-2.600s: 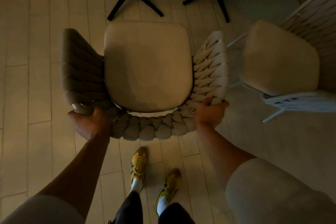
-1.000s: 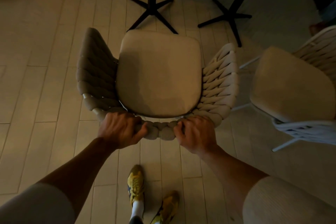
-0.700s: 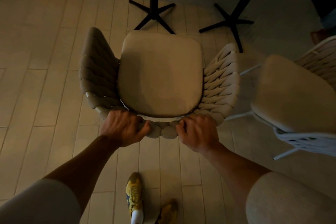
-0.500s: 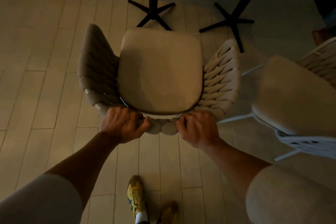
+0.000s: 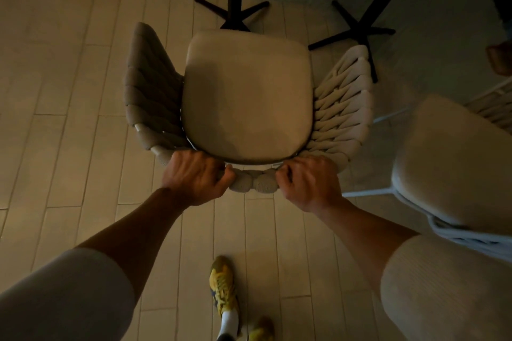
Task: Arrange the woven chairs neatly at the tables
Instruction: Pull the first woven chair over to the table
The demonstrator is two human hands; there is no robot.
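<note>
Beige rope weave, thick and padded, forms the back and arms of the woven chair (image 5: 246, 97), and both hands have its top rail from behind. The left hand (image 5: 196, 177) is wrapped round the rail, fingers curled over toward the seat. The right hand (image 5: 307, 183) grips the same way just beside it, with a short bare stretch of backrest rim (image 5: 253, 183) showing between the two. Neither hand is slack; each is closed firmly on the weave. Ahead of the grip lies the pale seat cushion, and just past its front edge stands the black cross-foot of a table pedestal (image 5: 231, 11). A second pedestal base (image 5: 357, 33) sits farther off, beyond the right hand. A second woven chair (image 5: 448, 163) stands out to the right of the right hand, apart from the held one. Behind the grip, a yellow shoe (image 5: 223, 285) is planted on the plank floor (image 5: 69, 147). The step in hand looks like sliding this chair in toward the table, square to the near pedestal. The next move probably calls for an even push from both hands so the seat goes in straight, minding the front legs, hidden under the cushion, against the pedestal's feet. The tabletop over that pedestal is out of frame, so how far in the chair sits cannot be judged.
</note>
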